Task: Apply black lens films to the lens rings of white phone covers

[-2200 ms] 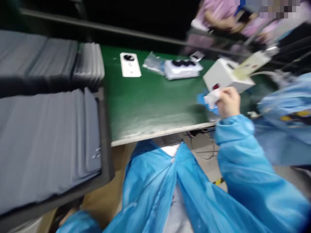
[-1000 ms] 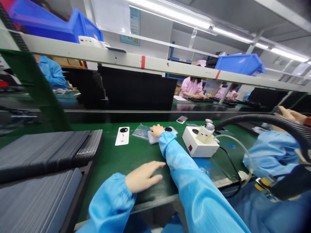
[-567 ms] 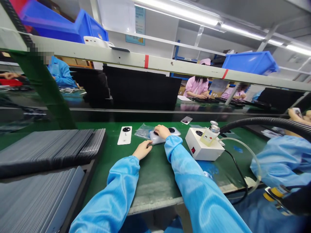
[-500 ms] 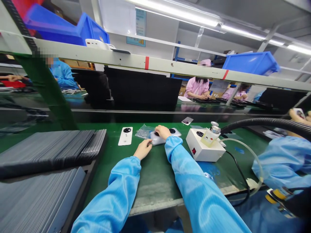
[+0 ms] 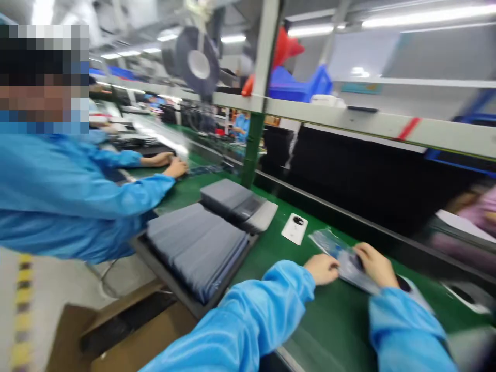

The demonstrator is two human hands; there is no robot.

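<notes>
The clear plastic bag [image 5: 341,257] lies on the green work table [image 5: 321,330], right between the 2 hands, and it looks shiny and crinkly. The right hand [image 5: 375,266] sits on the bag's lower end, with its fingers a little apart and pressing down. The left hand [image 5: 321,268] is just beside the bag, with its fingers close together, and its fingertips [image 5: 335,266] seem to touch the edge of the bag. The picture is blurry, so I cannot tell if either hand is pinching the bag. Both arms are in shiny blue sleeves [image 5: 240,320].

Just past the bag, up from the left hand, a white flat piece [image 5: 295,228] with a round black spot lies on the table. Further left of the hands are 2 stacks of flat grey things [image 5: 197,248], and they sit in a black tray [image 5: 170,271]. Beyond the stacks, a person in a blue coat [image 5: 58,201] stands at the table, with one hand [image 5: 175,167] resting near its edge, well apart from the bag
</notes>
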